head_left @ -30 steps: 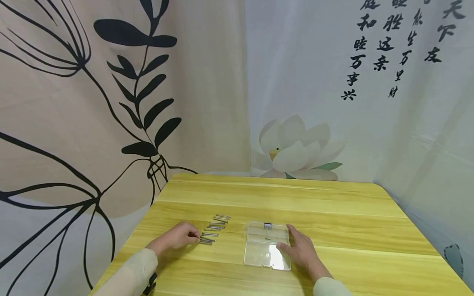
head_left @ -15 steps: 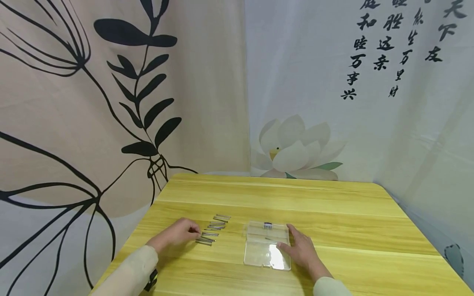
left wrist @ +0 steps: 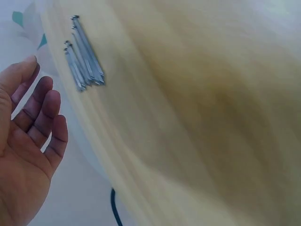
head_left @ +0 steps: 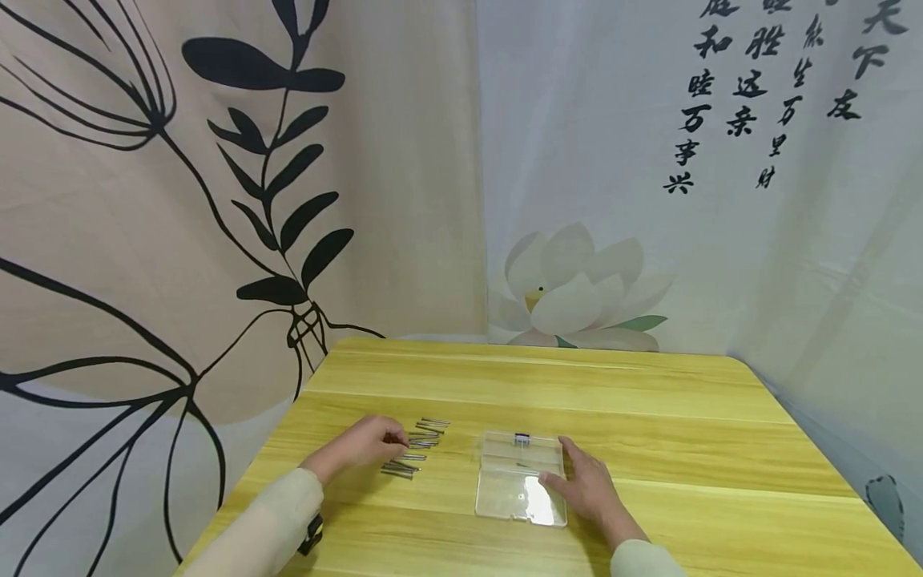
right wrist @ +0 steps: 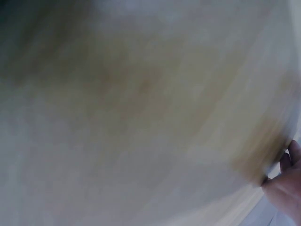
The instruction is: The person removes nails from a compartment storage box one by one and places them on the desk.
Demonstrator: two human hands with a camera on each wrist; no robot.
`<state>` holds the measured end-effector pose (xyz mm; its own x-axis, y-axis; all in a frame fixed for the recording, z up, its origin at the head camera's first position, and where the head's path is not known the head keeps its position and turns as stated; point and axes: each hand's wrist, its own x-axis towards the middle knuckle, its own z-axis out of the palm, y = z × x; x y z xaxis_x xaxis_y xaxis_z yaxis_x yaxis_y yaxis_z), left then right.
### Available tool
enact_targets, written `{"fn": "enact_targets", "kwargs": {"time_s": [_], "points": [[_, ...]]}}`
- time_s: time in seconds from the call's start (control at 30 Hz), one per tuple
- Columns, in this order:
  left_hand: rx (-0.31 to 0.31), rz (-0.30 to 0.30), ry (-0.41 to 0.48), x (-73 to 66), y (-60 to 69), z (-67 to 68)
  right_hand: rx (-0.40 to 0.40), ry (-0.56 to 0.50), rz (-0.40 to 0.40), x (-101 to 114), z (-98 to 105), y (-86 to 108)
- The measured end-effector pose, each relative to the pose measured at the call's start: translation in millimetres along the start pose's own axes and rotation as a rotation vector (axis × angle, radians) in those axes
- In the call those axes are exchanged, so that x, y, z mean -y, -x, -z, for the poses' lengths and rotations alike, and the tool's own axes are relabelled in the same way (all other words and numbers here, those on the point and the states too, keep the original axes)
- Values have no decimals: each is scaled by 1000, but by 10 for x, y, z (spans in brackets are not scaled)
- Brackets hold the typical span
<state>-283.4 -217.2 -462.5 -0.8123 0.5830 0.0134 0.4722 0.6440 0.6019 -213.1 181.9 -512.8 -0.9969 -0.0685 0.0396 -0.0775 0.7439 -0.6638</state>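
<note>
Several grey metal nails [head_left: 424, 437] lie in small rows on the wooden table. My left hand [head_left: 366, 443] hovers at the nearer rows, fingertips partly covering them. In the left wrist view the left hand [left wrist: 29, 125] has loosely bent fingers and no nail visible between them, with the nails [left wrist: 84, 55] beyond its fingertips. A clear plastic box [head_left: 497, 493] lies open to the right, one thin nail [head_left: 525, 466] inside. My right hand [head_left: 587, 485] grips the box's right side, thumb over it and fingers along the edge. The right wrist view is blurred, with the right hand [right wrist: 284, 181] at its edge.
The yellow wood-grain table [head_left: 692, 449] spreads around the hands, bounded behind by a printed curtain [head_left: 411, 200]. The box has a dark-and-white label or catch [head_left: 521, 440] at its far edge. A dark band [head_left: 312, 534] sits by the left sleeve.
My left hand has shifted away from the nearest nails, forward and to the right, over the middle rows. The right hand and the box have stayed put.
</note>
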Motion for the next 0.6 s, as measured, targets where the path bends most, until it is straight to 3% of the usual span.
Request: {"fn": "enact_targets", "kwargs": {"time_s": [0.17, 0.33, 0.6], "points": [[16, 8, 3, -163, -163, -32, 4, -3, -4, 2, 5, 4], [43, -18, 0, -306, -365, -122, 3, -4, -9, -5, 4, 8], [52, -83, 70, -589, -697, -299, 4, -4, -3, -8, -2, 3]]}}
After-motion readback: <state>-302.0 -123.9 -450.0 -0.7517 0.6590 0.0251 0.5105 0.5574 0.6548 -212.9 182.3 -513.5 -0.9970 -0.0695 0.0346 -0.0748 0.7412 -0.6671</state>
